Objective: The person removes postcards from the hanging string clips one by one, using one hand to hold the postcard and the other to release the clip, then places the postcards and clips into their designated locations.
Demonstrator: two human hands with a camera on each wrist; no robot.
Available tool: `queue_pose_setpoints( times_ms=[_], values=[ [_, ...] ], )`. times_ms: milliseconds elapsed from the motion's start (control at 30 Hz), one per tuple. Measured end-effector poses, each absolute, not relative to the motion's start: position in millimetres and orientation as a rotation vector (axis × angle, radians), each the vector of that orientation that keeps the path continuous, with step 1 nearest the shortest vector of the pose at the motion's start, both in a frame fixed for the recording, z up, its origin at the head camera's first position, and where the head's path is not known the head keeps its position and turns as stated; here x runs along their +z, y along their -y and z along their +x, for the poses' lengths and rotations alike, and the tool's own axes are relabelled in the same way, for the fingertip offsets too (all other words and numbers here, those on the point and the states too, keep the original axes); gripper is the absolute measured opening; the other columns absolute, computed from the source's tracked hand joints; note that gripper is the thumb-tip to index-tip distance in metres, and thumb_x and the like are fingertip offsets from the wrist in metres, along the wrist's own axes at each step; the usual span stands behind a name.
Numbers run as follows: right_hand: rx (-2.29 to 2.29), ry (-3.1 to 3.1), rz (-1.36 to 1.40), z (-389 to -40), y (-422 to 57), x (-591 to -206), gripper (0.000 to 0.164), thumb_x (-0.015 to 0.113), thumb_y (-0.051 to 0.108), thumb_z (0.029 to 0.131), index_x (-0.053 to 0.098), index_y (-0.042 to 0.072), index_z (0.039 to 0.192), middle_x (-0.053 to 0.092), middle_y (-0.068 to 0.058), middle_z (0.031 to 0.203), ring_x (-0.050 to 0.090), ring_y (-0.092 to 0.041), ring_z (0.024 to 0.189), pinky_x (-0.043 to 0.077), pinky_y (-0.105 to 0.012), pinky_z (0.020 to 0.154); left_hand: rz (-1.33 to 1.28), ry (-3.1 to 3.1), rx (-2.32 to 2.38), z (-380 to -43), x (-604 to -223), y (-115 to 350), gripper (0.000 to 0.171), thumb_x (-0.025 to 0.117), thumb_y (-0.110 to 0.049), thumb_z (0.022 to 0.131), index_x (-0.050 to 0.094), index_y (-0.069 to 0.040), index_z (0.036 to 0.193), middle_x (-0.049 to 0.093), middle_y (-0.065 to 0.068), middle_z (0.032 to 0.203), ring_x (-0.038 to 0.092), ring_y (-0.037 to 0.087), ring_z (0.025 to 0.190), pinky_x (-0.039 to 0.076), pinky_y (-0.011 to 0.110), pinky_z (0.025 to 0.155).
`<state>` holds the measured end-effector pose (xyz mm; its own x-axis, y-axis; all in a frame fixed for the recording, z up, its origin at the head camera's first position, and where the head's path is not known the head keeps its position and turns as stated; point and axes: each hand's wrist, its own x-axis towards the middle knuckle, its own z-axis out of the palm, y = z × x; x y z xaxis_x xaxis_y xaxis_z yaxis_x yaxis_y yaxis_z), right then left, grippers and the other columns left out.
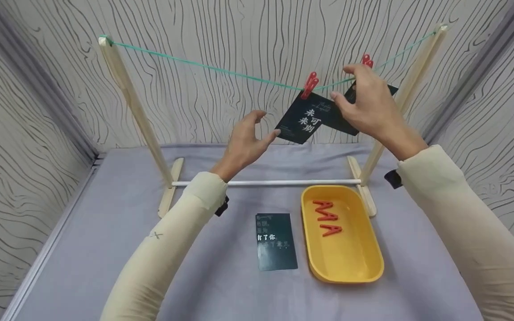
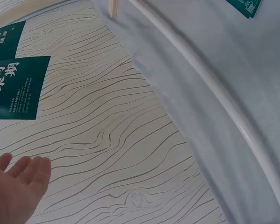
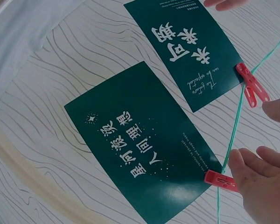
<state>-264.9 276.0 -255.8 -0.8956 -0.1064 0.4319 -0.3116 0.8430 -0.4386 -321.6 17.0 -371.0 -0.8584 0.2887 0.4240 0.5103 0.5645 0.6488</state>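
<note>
Two dark green cards with white characters hang from a green string [image 1: 221, 70]. The nearer card [image 1: 299, 117] is held by a red clothespin [image 1: 310, 84]; the other card [image 3: 135, 144] hangs from a second red clothespin [image 3: 221, 180]. My left hand [image 1: 246, 141] is beside the nearer card's lower left corner, its thumb at the edge and fingers spread away; whether the thumb touches cannot be told. My right hand [image 1: 370, 104] is spread by the string near the second clothespin, partly covering the farther card in the head view. No object sits between its thumb and fingers.
Two wooden posts [image 1: 134, 107] carry the string, joined low down by a white rod [image 1: 266, 183]. On the cloth lie a dark green card or stack [image 1: 277, 258] and a yellow tub [image 1: 344, 263] with several red clothespins [image 1: 326, 217]. A patterned wall stands behind.
</note>
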Motion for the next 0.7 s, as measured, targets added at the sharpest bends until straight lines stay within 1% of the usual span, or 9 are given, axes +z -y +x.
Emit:
queue_pose_setpoints(
  times_ms=[100,133,333,500,700],
  values=[
    [0.705,2.623,0.323,-267,-276,-254,0.06,0.063,0.026,0.105,0.043,-0.003,0.153,0.048,-0.024,0.158,0.044,-0.042,0.15,0.034,-0.057,0.126,-0.671,2.502,-1.184,-322,-365,-21,0.052,0.072,-0.032,0.101,0.058,-0.004,0.142,0.067,0.013,0.142,0.064,0.026,0.133,0.053,0.039,0.111],
    [0.702,2.625,0.327,-268,-276,-253,0.06,0.063,0.026,0.105,0.043,-0.003,0.153,0.048,-0.025,0.157,0.046,-0.043,0.147,0.035,-0.058,0.125,-0.671,2.496,-1.184,-323,-363,-22,0.051,0.072,-0.032,0.101,0.059,-0.004,0.141,0.068,0.013,0.141,0.064,0.026,0.133,0.054,0.038,0.11],
    [0.764,2.654,0.336,-273,-272,-245,0.06,0.063,0.029,0.105,0.043,-0.001,0.154,0.049,-0.023,0.158,0.057,-0.046,0.134,0.045,-0.058,0.117,-0.674,2.488,-1.172,-326,-352,-27,0.054,0.073,-0.032,0.1,0.058,-0.003,0.143,0.068,0.014,0.141,0.065,0.026,0.131,0.054,0.037,0.11],
    [0.835,2.675,0.367,-277,-267,-242,0.061,0.062,0.033,0.105,0.043,0.002,0.154,0.05,-0.02,0.159,0.057,-0.042,0.136,0.045,-0.056,0.118,-0.698,2.48,-1.174,-330,-346,-29,0.056,0.074,-0.033,0.099,0.058,-0.003,0.143,0.068,0.015,0.14,0.065,0.027,0.131,0.055,0.037,0.108],
    [0.869,2.683,0.372,-285,-262,-242,0.057,0.061,0.031,0.107,0.045,0.003,0.153,0.054,-0.019,0.156,0.06,-0.041,0.134,0.048,-0.055,0.115,-0.722,2.547,-1.223,-334,-338,-29,0.063,0.074,-0.035,0.099,0.052,-0.004,0.149,0.062,0.016,0.149,0.061,0.027,0.138,0.052,0.037,0.114]
  ],
)
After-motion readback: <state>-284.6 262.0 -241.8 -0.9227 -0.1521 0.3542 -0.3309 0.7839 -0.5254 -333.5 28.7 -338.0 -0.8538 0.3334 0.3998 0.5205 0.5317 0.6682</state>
